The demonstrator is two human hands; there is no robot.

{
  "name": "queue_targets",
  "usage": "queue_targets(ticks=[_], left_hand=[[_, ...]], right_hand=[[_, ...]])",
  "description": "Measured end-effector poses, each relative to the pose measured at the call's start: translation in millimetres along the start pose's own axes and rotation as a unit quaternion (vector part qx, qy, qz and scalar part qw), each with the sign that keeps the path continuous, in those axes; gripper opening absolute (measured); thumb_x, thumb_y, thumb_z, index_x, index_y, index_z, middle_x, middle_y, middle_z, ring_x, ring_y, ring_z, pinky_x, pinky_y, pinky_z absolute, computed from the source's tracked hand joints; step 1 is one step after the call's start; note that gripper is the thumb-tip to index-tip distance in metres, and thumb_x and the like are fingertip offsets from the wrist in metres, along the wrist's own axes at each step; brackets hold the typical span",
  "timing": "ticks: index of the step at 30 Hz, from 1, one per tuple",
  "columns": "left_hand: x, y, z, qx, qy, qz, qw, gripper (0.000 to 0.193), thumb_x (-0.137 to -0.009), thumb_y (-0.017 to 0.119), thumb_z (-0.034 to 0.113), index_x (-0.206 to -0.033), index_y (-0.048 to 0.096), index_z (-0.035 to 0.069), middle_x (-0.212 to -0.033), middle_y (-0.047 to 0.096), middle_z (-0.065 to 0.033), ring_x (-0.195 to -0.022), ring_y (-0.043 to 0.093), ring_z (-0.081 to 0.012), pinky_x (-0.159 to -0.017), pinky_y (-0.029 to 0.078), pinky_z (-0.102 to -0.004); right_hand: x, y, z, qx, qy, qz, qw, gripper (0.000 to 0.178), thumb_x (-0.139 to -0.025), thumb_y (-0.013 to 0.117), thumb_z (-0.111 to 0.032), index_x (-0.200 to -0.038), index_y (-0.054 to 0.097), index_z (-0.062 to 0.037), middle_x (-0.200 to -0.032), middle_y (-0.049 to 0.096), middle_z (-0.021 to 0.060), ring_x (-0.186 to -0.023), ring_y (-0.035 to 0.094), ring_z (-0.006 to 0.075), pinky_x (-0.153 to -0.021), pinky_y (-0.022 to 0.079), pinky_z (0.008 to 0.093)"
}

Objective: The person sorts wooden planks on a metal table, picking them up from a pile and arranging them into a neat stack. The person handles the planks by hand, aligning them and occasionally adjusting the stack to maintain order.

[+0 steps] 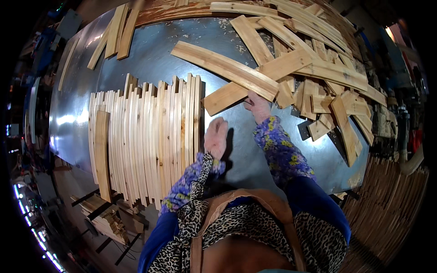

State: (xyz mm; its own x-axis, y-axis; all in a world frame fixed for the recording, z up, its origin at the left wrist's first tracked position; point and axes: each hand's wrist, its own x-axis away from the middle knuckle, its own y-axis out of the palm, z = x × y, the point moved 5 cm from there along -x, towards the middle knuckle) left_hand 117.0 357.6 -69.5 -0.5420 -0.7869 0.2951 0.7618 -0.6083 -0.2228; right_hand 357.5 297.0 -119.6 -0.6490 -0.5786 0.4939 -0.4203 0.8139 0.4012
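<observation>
My right hand (258, 108), in a pale pink glove, grips the near right end of a long wooden board (223, 69). That board slants up to the left and lies across another board (216, 99) beneath it. Part of the right hand's fingers is hidden under the board's end. My left hand (216, 138), gloved alike, hovers over the metal table (243, 150) with loosely curled fingers, thumb apart, and nothing visible in it. Just left of it stands a row of narrow boards (150, 141) packed side by side on edge, with uneven far ends.
A loose heap of boards (337, 75) covers the table's right side. One board (102, 154) lies lengthwise on top of the row. Several boards (116, 34) rest at the far left. Below the table's near left edge is a rack with wood pieces (107, 218). Shavings dot the far tabletop.
</observation>
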Motion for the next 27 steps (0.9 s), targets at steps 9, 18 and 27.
queue_targets(ticks=[9,18,27], left_hand=[[-88.8,27.4,9.0,0.286,-0.173,0.065,0.940,0.056,-0.104,0.073,0.039,-0.142,0.062,0.000,-0.118,0.068,-0.0071,-0.098,0.063,-0.0163,-0.084,0.054,-0.0332],[-19.1,-8.6,40.5,-0.070,-0.141,0.002,0.987,0.060,-0.094,0.072,0.032,-0.133,0.064,-0.013,-0.108,0.076,-0.0274,-0.104,0.075,-0.0366,-0.096,0.058,-0.0478],[148.8,-65.5,-13.5,-0.493,0.222,-0.021,0.841,0.086,-0.072,0.088,0.037,-0.148,0.060,0.007,-0.155,0.052,-0.0220,-0.145,0.046,-0.0437,-0.125,0.032,-0.0627]], right_hand=[[69.8,-27.8,1.3,0.412,-0.061,-0.079,0.906,0.043,-0.097,0.072,-0.022,-0.132,0.065,0.0018,-0.113,0.077,0.0142,-0.096,0.074,0.0260,-0.082,0.059,0.0389],[130.7,-77.7,-16.8,0.507,-0.049,-0.091,0.856,0.048,-0.098,0.068,-0.041,-0.138,0.068,-0.0127,-0.118,0.078,0.0168,-0.110,0.075,0.0302,-0.099,0.058,0.0432],[151.1,101.4,87.5,0.660,-0.047,-0.324,0.676,0.036,-0.106,0.060,-0.017,-0.140,0.066,-0.0076,-0.135,0.070,0.0208,-0.123,0.070,0.0393,-0.110,0.057,0.0474]])
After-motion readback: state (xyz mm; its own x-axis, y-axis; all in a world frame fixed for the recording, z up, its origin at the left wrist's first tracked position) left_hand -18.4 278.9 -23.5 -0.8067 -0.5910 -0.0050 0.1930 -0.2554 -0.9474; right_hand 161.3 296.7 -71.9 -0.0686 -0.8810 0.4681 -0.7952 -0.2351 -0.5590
